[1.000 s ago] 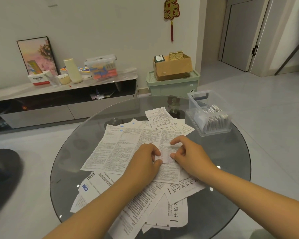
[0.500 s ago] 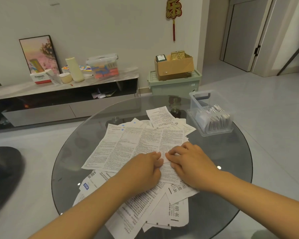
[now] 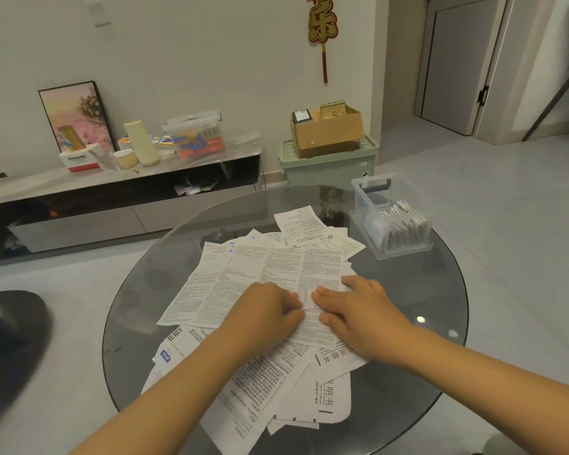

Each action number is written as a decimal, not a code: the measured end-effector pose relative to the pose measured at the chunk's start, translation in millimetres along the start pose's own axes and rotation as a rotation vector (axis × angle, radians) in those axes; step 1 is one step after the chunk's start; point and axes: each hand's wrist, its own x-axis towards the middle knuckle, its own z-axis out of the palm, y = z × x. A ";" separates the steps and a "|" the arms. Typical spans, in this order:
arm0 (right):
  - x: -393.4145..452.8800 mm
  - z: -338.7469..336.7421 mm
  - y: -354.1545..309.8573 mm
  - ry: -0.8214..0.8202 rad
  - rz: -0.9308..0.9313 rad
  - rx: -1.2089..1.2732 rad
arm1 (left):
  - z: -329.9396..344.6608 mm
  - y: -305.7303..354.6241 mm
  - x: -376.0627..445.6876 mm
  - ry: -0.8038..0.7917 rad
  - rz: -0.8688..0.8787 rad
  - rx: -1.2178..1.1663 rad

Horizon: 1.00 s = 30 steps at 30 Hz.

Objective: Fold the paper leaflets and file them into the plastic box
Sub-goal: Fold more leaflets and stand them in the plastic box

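Note:
A wide printed leaflet [image 3: 253, 277] lies unfolded on top of a heap of paper leaflets [image 3: 276, 382] in the middle of the round glass table [image 3: 408, 290]. Both hands meet at its right part. My left hand [image 3: 270, 310] has curled fingers and pinches the sheet at its fingertips. Just to the right, my right hand [image 3: 358, 310] lies on the same sheet with straight fingers and presses it down. The clear plastic box [image 3: 363, 205] stands at the table's far right, with several folded leaflets [image 3: 404, 228] upright inside.
More leaflets [image 3: 299, 224] spread toward the far side of the table. Behind it are a low TV cabinet [image 3: 119, 205] with boxes and jars on top, and a green crate [image 3: 329, 165] carrying a cardboard box [image 3: 329, 133]. A dark chair [image 3: 10, 343] sits at the left.
My right hand's fingers went from raised and pinching to lying flat on the sheet. Both hands slid slightly nearer each other and pressed the paper down.

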 end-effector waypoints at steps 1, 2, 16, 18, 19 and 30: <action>1.4 -2.0 -3.1 0.037 -0.011 0.001 | 1.2 0.7 0.3 0.040 -0.010 -0.012; 3.0 -3.7 -5.8 0.085 -0.026 0.001 | 2.9 1.2 0.1 0.076 -0.014 -0.019; 9.3 -18.7 -3.8 0.334 -0.125 -0.233 | 18.3 15.8 6.1 0.357 0.216 0.036; 5.4 -25.6 5.7 0.303 -0.020 -0.184 | 20.2 22.1 8.1 0.337 0.209 0.015; 3.4 -27.1 11.4 0.286 0.015 -0.157 | 20.7 24.0 8.8 0.318 0.208 0.008; -27.5 -21.2 92.4 0.194 0.262 -0.195 | 31.2 35.3 18.9 0.155 0.223 0.031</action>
